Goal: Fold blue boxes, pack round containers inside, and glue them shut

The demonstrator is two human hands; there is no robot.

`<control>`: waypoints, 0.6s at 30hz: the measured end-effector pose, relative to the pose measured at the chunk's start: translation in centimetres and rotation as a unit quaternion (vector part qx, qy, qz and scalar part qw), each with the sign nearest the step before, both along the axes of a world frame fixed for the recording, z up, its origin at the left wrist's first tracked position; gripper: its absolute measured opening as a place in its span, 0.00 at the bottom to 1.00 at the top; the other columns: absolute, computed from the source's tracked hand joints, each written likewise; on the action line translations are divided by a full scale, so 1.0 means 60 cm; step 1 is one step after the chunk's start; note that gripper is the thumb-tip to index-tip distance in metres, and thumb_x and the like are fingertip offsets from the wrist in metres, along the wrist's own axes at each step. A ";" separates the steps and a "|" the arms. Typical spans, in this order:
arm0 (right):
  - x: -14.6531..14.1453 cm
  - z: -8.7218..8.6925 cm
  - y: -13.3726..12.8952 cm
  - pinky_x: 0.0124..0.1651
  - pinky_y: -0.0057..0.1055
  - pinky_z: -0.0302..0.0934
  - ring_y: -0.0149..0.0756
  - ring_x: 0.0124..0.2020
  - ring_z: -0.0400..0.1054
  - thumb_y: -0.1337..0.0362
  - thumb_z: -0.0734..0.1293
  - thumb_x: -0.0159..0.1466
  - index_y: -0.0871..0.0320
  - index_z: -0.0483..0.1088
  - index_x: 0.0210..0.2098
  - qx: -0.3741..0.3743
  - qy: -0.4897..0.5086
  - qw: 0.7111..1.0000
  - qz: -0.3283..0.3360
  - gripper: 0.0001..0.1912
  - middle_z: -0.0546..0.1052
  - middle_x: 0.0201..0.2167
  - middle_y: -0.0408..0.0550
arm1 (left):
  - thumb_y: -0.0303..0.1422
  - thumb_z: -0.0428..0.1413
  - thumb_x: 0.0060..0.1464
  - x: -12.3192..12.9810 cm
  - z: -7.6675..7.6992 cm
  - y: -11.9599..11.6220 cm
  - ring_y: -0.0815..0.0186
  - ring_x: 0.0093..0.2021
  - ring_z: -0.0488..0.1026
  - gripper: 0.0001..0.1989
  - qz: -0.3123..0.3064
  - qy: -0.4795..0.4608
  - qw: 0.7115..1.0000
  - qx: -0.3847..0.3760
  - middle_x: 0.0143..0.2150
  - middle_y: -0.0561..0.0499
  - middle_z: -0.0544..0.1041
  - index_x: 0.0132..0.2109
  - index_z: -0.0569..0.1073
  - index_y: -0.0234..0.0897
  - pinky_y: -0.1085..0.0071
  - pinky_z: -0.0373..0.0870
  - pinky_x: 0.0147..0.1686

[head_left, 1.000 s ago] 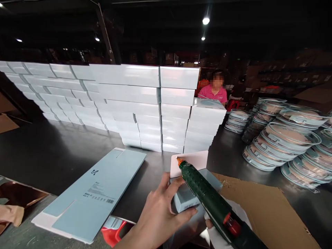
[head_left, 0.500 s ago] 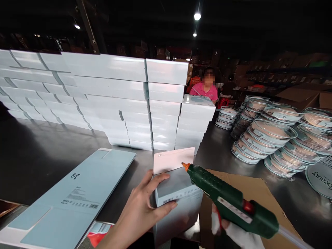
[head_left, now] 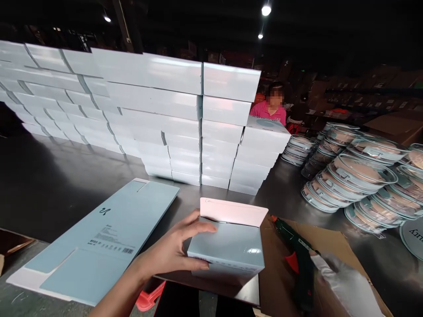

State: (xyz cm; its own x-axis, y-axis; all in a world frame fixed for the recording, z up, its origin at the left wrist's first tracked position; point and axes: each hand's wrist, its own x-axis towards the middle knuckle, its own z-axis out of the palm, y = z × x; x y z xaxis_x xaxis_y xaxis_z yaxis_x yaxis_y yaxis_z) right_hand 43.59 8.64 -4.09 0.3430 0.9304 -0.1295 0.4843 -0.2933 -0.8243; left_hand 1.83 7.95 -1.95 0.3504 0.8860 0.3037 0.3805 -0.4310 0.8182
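Observation:
A pale blue carton (head_left: 228, 242) stands at the table's front edge with its pinkish-white flap (head_left: 233, 212) raised along the far side. My bare left hand (head_left: 185, 244) grips its left end, fingers on top and thumb along the near side. On a brown cardboard sheet (head_left: 330, 235) to the right lies a dark green glue gun (head_left: 297, 246) with an orange nozzle and red trigger. My right hand (head_left: 346, 279), in a white glove, is by the gun's rear end, off its handle. Its fingers look extended but are partly blurred.
Flat blue cartons (head_left: 122, 220) lie at left, overhanging the table edge. A wall of stacked white boxes (head_left: 165, 105) stands behind. Round clear-lidded containers (head_left: 346, 176) are piled at right. A person in a pink top (head_left: 269, 110) is beyond the boxes.
The glue gun has come down from over the carton onto the cardboard at right, and my right hand has left its handle. The carton now sits tilted differently, still in my left hand.

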 end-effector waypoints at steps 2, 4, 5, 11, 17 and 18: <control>-0.057 0.030 0.004 0.52 0.42 0.74 0.53 0.47 0.79 0.48 0.82 0.45 0.44 0.74 0.56 0.145 0.051 0.986 0.066 0.40 0.85 0.45 0.49 | 0.36 0.73 0.47 -0.001 0.000 -0.001 0.51 0.57 0.76 0.25 0.002 0.000 1.000 -0.007 0.54 0.45 0.79 0.54 0.81 0.48 0.60 0.76 0.57; -0.122 0.046 0.006 0.68 0.49 0.61 0.51 0.65 0.69 0.52 0.83 0.49 0.39 0.50 0.73 0.200 0.183 0.931 0.243 0.60 0.72 0.66 0.51 | 0.37 0.73 0.47 0.002 -0.004 -0.003 0.50 0.58 0.76 0.24 0.003 -0.006 1.000 -0.011 0.55 0.44 0.78 0.53 0.81 0.48 0.57 0.75 0.58; -0.149 0.047 0.006 0.71 0.52 0.55 0.49 0.69 0.64 0.54 0.81 0.54 0.36 0.40 0.75 0.198 0.223 0.898 0.324 0.63 0.66 0.71 0.51 | 0.39 0.73 0.48 0.004 -0.009 -0.004 0.49 0.59 0.75 0.24 0.004 -0.013 1.000 -0.007 0.56 0.43 0.77 0.52 0.81 0.47 0.56 0.74 0.59; -0.198 0.015 -0.004 0.68 0.47 0.61 0.47 0.71 0.60 0.74 0.69 0.61 0.38 0.51 0.74 0.268 0.049 0.858 0.437 0.48 0.68 0.66 0.52 | 0.52 0.64 0.58 0.032 -0.061 -0.002 0.48 0.63 0.73 0.28 0.005 -0.203 0.972 0.119 0.65 0.39 0.62 0.59 0.64 0.52 0.52 0.76 0.55; -0.216 0.053 0.018 0.59 0.43 0.70 0.48 0.61 0.64 0.71 0.69 0.61 0.46 0.72 0.56 0.444 -0.115 0.733 0.501 0.25 0.73 0.47 0.50 | 0.37 0.65 0.62 0.016 -0.025 -0.008 0.52 0.60 0.74 0.09 -0.061 -0.104 0.987 0.104 0.50 0.43 0.76 0.50 0.82 0.47 0.53 0.70 0.63; -0.218 0.058 0.021 0.58 0.43 0.69 0.48 0.61 0.63 0.70 0.69 0.63 0.47 0.72 0.56 0.444 -0.130 0.726 0.509 0.23 0.74 0.48 0.51 | 0.35 0.63 0.63 0.013 -0.014 -0.010 0.52 0.62 0.73 0.08 -0.079 -0.076 0.989 0.096 0.50 0.43 0.77 0.49 0.84 0.47 0.53 0.68 0.65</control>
State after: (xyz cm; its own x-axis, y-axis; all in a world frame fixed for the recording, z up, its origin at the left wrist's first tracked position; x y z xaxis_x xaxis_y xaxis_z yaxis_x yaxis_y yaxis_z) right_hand 30.54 9.92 -0.63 -0.6754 0.3969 0.6215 0.2518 0.9163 -0.3115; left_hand 2.59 7.36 -2.79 0.4163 0.7447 0.5217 0.1744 -0.6285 0.7580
